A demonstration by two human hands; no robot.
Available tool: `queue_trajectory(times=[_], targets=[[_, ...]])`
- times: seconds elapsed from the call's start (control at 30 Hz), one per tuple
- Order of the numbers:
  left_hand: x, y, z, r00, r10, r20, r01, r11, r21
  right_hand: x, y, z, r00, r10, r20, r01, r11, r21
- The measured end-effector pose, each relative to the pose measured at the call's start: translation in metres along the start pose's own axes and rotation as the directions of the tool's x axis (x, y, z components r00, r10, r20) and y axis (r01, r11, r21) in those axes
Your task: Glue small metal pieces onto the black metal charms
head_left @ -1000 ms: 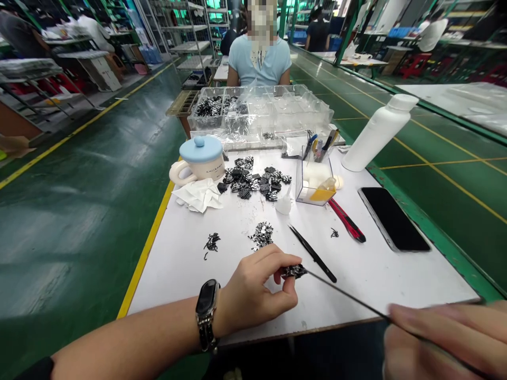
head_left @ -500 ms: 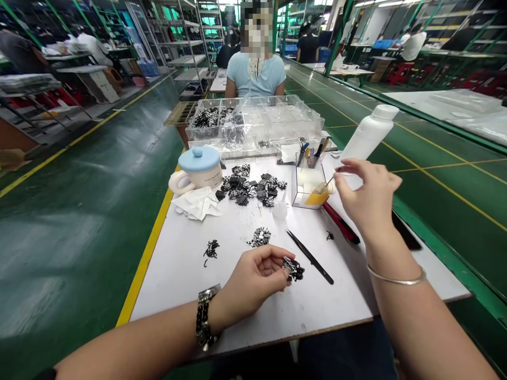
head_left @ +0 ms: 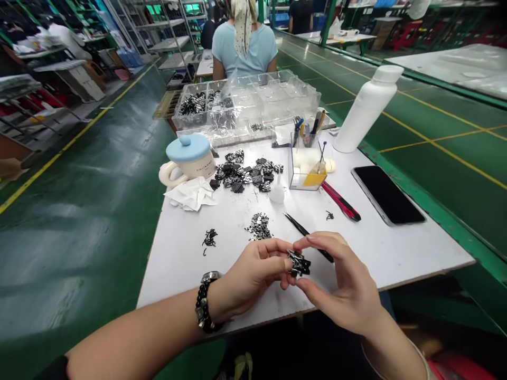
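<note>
Near the table's front edge, my left hand (head_left: 253, 269) pinches a small cluster of black-and-silver parts (head_left: 299, 264) between thumb and fingers. Around the far side of that cluster curves my right hand (head_left: 344, 279), its thumb and forefinger apart and nothing clearly gripped; whether they touch the parts I cannot tell. Black tweezers (head_left: 297, 226) lie just beyond, partly covered by my right hand. A pile of small silver-and-black pieces (head_left: 259, 227) is behind my left fingers. In the clear box (head_left: 299, 179), a thin dark-tipped stick (head_left: 323, 150) stands in a small bottle.
A larger heap of black parts (head_left: 245, 174) sits by a blue-lidded mug (head_left: 190, 155) and crumpled tissue (head_left: 192, 193). To the right are a red cutter (head_left: 341, 201), a phone (head_left: 388, 195) and a white bottle (head_left: 368, 111). Compartment trays (head_left: 253, 103) stand behind; a person sits beyond.
My right hand has let go of the thin stick at the clear box and come down beside my left hand. The left still holds the parts. The view has tipped downward.
</note>
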State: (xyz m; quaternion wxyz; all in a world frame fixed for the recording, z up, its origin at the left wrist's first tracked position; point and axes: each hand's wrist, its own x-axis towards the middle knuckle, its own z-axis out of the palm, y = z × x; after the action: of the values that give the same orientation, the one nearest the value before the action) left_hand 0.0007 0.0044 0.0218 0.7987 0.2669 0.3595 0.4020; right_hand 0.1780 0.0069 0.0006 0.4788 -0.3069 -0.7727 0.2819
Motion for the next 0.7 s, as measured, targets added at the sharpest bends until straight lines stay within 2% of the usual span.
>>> queue_trajectory(times=[0.2,0.33,0.57,0.7], targets=[[-0.001,-0.003,-0.001,0.987,-0.147,0.061,0.147,0.989,0.006,-0.007,-0.002,-0.001,0.994,-0.071,-0.078,0.075,0.996,0.038],[-0.002,-0.004,-0.001,0.973,-0.207,0.098,0.207,0.978,0.011,-0.014,-0.006,0.0,0.982,-0.118,-0.149,0.117,0.993,-0.017],[-0.005,-0.005,0.004,0.975,-0.176,0.139,0.17,0.984,0.049,-0.018,-0.008,-0.001,0.963,-0.206,-0.173,0.194,0.977,-0.085],[-0.007,-0.007,0.001,0.97,-0.129,0.206,0.121,0.991,0.048,-0.02,-0.008,-0.001,0.953,-0.256,-0.162,0.244,0.965,-0.092]])
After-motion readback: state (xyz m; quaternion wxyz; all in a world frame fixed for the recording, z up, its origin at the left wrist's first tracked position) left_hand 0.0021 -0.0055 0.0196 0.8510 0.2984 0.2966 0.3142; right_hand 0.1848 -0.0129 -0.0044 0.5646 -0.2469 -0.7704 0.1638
